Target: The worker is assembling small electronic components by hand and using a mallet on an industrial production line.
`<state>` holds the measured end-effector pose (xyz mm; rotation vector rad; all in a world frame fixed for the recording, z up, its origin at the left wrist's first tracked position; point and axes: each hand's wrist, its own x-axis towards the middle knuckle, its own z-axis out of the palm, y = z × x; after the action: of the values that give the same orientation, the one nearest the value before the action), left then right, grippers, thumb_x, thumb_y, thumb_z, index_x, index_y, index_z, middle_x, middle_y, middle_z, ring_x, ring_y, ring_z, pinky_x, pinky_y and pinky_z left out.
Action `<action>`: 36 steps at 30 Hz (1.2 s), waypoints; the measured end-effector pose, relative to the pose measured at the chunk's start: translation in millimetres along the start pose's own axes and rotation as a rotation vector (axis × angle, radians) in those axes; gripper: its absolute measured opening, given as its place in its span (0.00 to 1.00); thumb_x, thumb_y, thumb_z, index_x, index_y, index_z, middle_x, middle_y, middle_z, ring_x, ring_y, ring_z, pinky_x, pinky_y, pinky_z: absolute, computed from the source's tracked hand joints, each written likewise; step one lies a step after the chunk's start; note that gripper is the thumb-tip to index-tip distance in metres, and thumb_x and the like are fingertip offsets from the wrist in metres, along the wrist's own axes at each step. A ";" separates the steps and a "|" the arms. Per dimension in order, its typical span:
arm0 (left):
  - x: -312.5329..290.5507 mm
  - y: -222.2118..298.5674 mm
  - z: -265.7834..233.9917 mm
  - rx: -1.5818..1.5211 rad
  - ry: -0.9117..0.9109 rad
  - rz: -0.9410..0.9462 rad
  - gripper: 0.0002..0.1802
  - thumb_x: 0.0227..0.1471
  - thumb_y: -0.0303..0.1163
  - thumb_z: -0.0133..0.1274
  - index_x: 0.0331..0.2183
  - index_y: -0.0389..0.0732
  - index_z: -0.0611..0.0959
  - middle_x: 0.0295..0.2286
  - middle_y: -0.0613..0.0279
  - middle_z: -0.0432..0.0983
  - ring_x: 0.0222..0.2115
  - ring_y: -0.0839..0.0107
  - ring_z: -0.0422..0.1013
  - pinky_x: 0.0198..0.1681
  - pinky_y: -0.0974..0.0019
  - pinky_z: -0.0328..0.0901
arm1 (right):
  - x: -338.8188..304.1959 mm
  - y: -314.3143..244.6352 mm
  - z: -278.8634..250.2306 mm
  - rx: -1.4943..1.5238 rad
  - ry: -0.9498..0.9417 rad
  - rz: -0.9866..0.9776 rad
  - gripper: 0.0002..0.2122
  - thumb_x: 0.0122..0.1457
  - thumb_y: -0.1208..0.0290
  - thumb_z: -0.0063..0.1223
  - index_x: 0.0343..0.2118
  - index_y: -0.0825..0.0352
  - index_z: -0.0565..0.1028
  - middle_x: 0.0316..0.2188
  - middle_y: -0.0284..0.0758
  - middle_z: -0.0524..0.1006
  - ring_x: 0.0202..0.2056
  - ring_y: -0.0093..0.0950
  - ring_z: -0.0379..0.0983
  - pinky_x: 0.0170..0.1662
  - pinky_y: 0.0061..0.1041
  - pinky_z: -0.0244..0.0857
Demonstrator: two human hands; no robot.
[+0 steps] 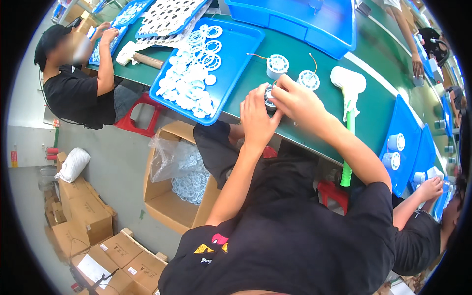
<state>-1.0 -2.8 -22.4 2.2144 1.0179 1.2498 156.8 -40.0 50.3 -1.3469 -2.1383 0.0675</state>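
Observation:
Between my two hands, at the near edge of the green table, stands a small round motor [269, 98], dark inside with a pale rim and partly covered by my fingers. My left hand [257, 120] is closed around its left side. From the right, my right hand [299, 102] bends over its top, fingertips pinched there; whether they grip a wire or a small part is hidden. Just beyond are a white motor [277, 66] with a thin wire and a second white motor [308, 79], also wired. Right of them lies a mallet [348, 86] with a wrapped white head and green handle.
To the left, a blue tray [236, 73] holds many white plastic discs and rings. A wooden-handled hammer [147, 60] lies beyond it. A large blue bin [295, 32] stands at the back. Below, an open carton [164, 199] contains rings. Co-workers sit left and right.

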 end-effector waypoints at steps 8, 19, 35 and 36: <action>-1.1 -1.0 -2.5 0.001 -0.013 0.007 0.41 0.47 0.35 0.70 0.60 0.41 0.72 0.50 0.51 0.76 0.52 0.50 0.73 0.54 0.49 0.65 | -12.4 -16.7 -0.4 -0.095 0.025 0.064 0.07 0.60 0.75 0.61 0.40 0.68 0.75 0.35 0.40 0.71 0.37 0.38 0.75 0.38 0.37 0.72; 2.3 3.7 -4.3 -0.115 0.023 0.009 0.28 0.57 0.44 0.64 0.55 0.40 0.80 0.48 0.51 0.80 0.49 0.51 0.77 0.50 0.53 0.68 | 153.0 48.9 64.1 0.011 -0.121 -0.038 0.14 0.62 0.64 0.64 0.49 0.59 0.82 0.46 0.43 0.76 0.48 0.43 0.78 0.51 0.41 0.74; -1.8 -1.6 -17.4 -0.129 -0.050 -0.023 0.40 0.54 0.44 0.69 0.61 0.35 0.73 0.52 0.46 0.78 0.50 0.46 0.76 0.53 0.50 0.68 | 115.2 36.0 24.4 0.002 0.035 -0.039 0.19 0.62 0.58 0.63 0.49 0.67 0.75 0.48 0.45 0.76 0.51 0.44 0.74 0.54 0.40 0.70; -5.0 -5.4 -17.3 -0.085 -0.072 -0.034 0.49 0.52 0.45 0.70 0.66 0.32 0.67 0.51 0.44 0.78 0.50 0.47 0.76 0.55 0.50 0.66 | 99.2 25.9 10.7 0.043 0.044 0.021 0.21 0.61 0.59 0.64 0.51 0.68 0.74 0.48 0.45 0.76 0.52 0.44 0.73 0.55 0.38 0.70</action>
<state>-19.6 -3.2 -19.6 2.1529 0.9535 1.1680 142.2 58.1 78.3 -1.3342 -2.0751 0.0912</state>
